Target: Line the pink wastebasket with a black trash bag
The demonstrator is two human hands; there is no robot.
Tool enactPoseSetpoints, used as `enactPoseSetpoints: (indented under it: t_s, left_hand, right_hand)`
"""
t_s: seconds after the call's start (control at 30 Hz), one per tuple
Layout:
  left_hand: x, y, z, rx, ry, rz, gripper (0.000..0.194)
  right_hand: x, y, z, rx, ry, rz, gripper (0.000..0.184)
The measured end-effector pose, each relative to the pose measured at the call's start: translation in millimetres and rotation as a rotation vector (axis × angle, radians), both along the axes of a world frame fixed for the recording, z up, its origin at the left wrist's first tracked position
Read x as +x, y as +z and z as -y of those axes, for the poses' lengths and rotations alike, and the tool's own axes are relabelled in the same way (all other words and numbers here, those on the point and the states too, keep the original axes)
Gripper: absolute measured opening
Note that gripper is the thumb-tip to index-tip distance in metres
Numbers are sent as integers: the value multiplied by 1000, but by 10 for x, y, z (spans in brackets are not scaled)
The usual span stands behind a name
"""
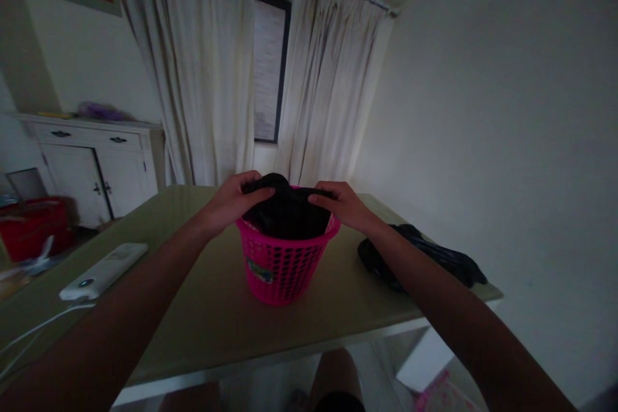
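A bright pink plastic basket [284, 270] with rows of holes and a small label stands upright on the table. A thin black garbage bag [290, 219] sits inside its mouth, its upper edge bunched above the rim. At the basket's left side my left hand [236, 199] pinches the bag's edge between thumb and fingers. My right hand [340, 201] grips the same edge on the right, close to the rim. The bag's lower part is hidden within the basket.
On the greenish table [212, 309], more crumpled black plastic [429, 254] lies at the right, partly behind my right forearm. A white power strip [103, 270] with a cable lies at the left. Beyond are a white cabinet [96, 161], a red box [36, 228] and curtains [212, 71].
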State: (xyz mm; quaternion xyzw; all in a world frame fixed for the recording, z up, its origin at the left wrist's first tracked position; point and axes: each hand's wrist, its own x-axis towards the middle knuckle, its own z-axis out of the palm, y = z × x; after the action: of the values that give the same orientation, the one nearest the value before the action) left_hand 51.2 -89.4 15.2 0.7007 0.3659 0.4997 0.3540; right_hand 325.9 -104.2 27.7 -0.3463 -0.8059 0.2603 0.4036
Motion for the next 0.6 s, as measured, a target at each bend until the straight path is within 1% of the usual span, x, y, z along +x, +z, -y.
enactPoseSetpoints:
  t_s: [0.07, 0.13, 0.2, 0.23, 0.3, 0.37, 0.43, 0.5, 0.53, 0.6]
  left_hand:
    - [-30, 1, -45, 73, 93, -47, 30]
    - [-60, -2, -106, 178, 248, -125, 20]
    - [-91, -12, -167, 228, 382, -141, 12]
    - [-108, -20, -192, 220, 419, -115, 11]
    - [-144, -47, -220, 168, 446, -32, 16]
    - [-184, -86, -210, 121, 461, 45, 27]
    - [-228, -127, -167, 87, 472, 121, 39]
    - [-284, -169, -108, 54, 434, 263, 43]
    - [-319, -191, -80, 35, 391, 370, 41]
    - [-408, -248, -30, 2, 307, 612, 30]
  right_hand:
    - [38, -15, 3, 9, -8, -78, 46]
    - [72, -53, -5, -16, 6, -186, 47]
    - [104, -95, -19, -57, 40, -289, 46]
    - [122, -111, -24, -73, 61, -325, 46]
    - [171, -121, -16, -88, 98, -350, 51]
    - [244, -101, 30, -73, 97, -293, 53]
    - [339, -64, 122, 26, 45, -147, 47]
    - [448, -28, 253, 242, -14, 57, 45]
    - [506, -18, 326, 372, -24, 162, 47]
    - [623, -28, 475, 610, -10, 351, 50]
